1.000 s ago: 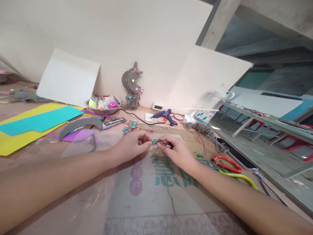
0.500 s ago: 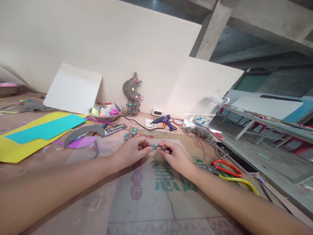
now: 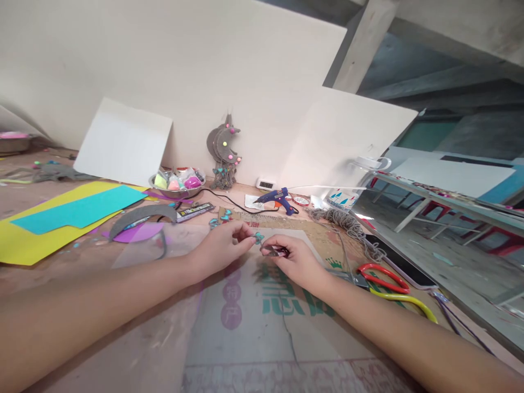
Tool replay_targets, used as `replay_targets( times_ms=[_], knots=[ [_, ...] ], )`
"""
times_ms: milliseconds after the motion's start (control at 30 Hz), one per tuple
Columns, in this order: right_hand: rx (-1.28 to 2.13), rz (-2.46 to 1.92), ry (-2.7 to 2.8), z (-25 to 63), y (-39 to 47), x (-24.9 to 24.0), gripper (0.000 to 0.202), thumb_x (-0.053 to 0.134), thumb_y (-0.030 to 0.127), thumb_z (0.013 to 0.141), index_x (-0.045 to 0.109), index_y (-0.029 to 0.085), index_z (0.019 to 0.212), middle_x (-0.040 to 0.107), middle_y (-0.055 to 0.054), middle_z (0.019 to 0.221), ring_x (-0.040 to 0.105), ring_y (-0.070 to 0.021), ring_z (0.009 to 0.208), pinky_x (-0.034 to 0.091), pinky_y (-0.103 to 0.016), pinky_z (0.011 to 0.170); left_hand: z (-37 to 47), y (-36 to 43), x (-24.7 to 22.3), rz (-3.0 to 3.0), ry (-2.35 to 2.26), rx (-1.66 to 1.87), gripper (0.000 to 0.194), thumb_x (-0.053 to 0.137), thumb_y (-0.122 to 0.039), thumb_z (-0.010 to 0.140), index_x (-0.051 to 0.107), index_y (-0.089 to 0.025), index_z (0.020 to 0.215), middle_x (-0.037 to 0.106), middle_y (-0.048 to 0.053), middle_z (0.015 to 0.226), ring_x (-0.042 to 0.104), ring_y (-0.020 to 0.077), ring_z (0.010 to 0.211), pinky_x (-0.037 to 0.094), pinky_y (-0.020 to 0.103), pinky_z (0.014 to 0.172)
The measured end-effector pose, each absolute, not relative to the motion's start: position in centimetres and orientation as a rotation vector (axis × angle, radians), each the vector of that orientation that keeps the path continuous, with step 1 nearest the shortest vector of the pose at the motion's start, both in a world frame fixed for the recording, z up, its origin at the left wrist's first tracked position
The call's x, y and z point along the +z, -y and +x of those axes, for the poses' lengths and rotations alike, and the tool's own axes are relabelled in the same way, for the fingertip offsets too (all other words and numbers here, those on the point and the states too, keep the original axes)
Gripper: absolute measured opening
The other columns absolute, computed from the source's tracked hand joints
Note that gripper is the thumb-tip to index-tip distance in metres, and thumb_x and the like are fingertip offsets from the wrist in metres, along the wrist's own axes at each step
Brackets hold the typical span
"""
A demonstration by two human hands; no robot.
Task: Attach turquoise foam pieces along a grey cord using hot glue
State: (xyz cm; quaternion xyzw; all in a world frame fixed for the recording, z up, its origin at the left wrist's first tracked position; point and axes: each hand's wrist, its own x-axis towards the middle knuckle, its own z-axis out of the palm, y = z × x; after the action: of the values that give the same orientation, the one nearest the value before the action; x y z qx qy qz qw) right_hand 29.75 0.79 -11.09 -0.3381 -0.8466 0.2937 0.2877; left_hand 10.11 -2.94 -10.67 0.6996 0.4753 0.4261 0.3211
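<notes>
My left hand (image 3: 221, 244) pinches a small teal piece (image 3: 258, 237) between thumb and fingertips, above the work sheet. Just to its right, my right hand (image 3: 295, 265) is closed around a small dark-and-pink tool (image 3: 279, 250), whose kind I cannot make out. The tool's dark tip points left toward the teal piece, with a small gap between them. Beneath both hands lies a translucent sheet (image 3: 241, 349) over printed cardboard. A thin grey string (image 3: 287, 327) trails down over it. More small teal pieces (image 3: 225, 215) lie behind my left hand.
A blue glue gun (image 3: 275, 198) lies behind the hands. Red-and-yellow-handled scissors (image 3: 385, 279), a coil of grey cord (image 3: 347, 226) and a phone (image 3: 399, 261) are at right. A grey crescent-moon ornament (image 3: 225, 144) leans on the wall. Yellow and blue sheets (image 3: 82, 210) lie left.
My right hand and the tool have drawn slightly away from the teal piece, opening a gap. My left hand keeps its pinch. The whole view has shifted a little.
</notes>
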Motion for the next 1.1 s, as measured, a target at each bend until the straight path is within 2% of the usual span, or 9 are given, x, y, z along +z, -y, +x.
replay_targets(
  times_ms=[133,233,300,367,433,467,667,900,1100],
  knots=[
    [0.637,-0.824,2.398,29.9,-0.6,-11.3,0.035,0.043,-0.001,0.063,0.061,0.019,0.085,0.063,-0.001,0.079,0.056,-0.0123,0.071,0.043,-0.023,0.065,10.1,3.0,-10.6,1.829,-1.253,1.115,0.016,0.05,-0.032,0.08,0.051,-0.017,0.075,0.055,-0.002,0.07,0.049,0.01,0.059,0.038,0.021,0.053],
    [0.568,-0.803,2.445,30.0,-0.3,-11.0,0.032,0.045,0.0,0.067,0.06,0.019,0.088,0.063,-0.001,0.082,0.056,-0.013,0.074,0.044,-0.024,0.068,10.1,3.1,-10.6,1.823,-1.252,1.111,0.017,0.051,-0.033,0.08,0.051,-0.017,0.076,0.056,-0.001,0.071,0.05,0.0105,0.06,0.039,0.021,0.053],
    [0.498,-0.782,2.435,30.1,0.0,-10.6,0.023,0.052,0.009,0.074,0.058,0.019,0.094,0.062,-0.003,0.088,0.057,-0.0142,0.078,0.045,-0.026,0.07,10.1,3.1,-10.6,1.824,-1.24,1.118,0.018,0.051,-0.034,0.08,0.052,-0.016,0.076,0.056,-0.001,0.071,0.05,0.0108,0.061,0.039,0.021,0.055],
    [0.384,-0.728,2.413,30.5,0.2,-9.9,0.028,0.057,0.024,0.079,0.053,0.019,0.106,0.061,-0.007,0.098,0.056,-0.0165,0.082,0.046,-0.029,0.072,10.1,3.1,-10.5,1.828,-1.236,1.13,0.018,0.051,-0.034,0.08,0.052,-0.016,0.076,0.056,0.0,0.072,0.05,0.011,0.062,0.04,0.021,0.055],
    [0.242,-0.681,2.393,30.9,0.2,-9.2,0.036,0.053,0.035,0.084,0.048,0.019,0.116,0.059,-0.009,0.104,0.055,-0.0181,0.084,0.046,-0.032,0.074,10.1,3.1,-10.5,1.824,-1.25,1.127,0.019,0.052,-0.035,0.08,0.053,-0.016,0.076,0.056,0.0,0.072,0.049,0.0108,0.06,0.039,0.021,0.053],
    [0.173,-0.673,2.385,31.0,0.1,-8.8,0.035,0.049,0.035,0.086,0.047,0.02,0.117,0.059,-0.009,0.103,0.054,-0.0183,0.084,0.045,-0.032,0.074,10.1,3.1,-10.5,1.82,-1.26,1.126,0.019,0.052,-0.035,0.079,0.052,-0.017,0.076,0.056,0.0,0.072,0.049,0.0105,0.059,0.039,0.021,0.052],
    [-0.015,-0.721,2.299,31.4,-1.1,-8.3,0.022,0.04,0.028,0.092,0.052,0.019,0.108,0.058,-0.006,0.089,0.053,-0.0168,0.079,0.043,-0.03,0.071,10.1,3.0,-10.7,1.85,-1.281,1.143,0.015,0.051,-0.031,0.079,0.052,-0.017,0.074,0.057,-0.001,0.072,0.049,0.0093,0.055,0.038,0.021,0.051],
    [-0.191,-0.727,2.423,31.5,-2.0,-9.7,0.023,0.047,0.034,0.089,0.057,0.019,0.105,0.061,-0.007,0.087,0.055,-0.019,0.081,0.043,-0.032,0.073,10.1,2.9,-10.9,1.851,-1.262,1.115,0.011,0.05,-0.028,0.078,0.052,-0.017,0.077,0.057,-0.002,0.07,0.051,0.0096,0.056,0.039,0.021,0.052],
    [-0.418,-0.679,2.441,31.4,-1.9,-9.5,0.026,0.047,0.036,0.089,0.06,0.017,0.1,0.058,-0.006,0.076,0.053,-0.0185,0.074,0.042,-0.03,0.069,10.1,2.8,-10.9,1.839,-1.243,1.096,0.011,0.051,-0.028,0.077,0.052,-0.017,0.075,0.056,-0.002,0.065,0.052,0.0107,0.055,0.04,0.021,0.052]
  ],
)
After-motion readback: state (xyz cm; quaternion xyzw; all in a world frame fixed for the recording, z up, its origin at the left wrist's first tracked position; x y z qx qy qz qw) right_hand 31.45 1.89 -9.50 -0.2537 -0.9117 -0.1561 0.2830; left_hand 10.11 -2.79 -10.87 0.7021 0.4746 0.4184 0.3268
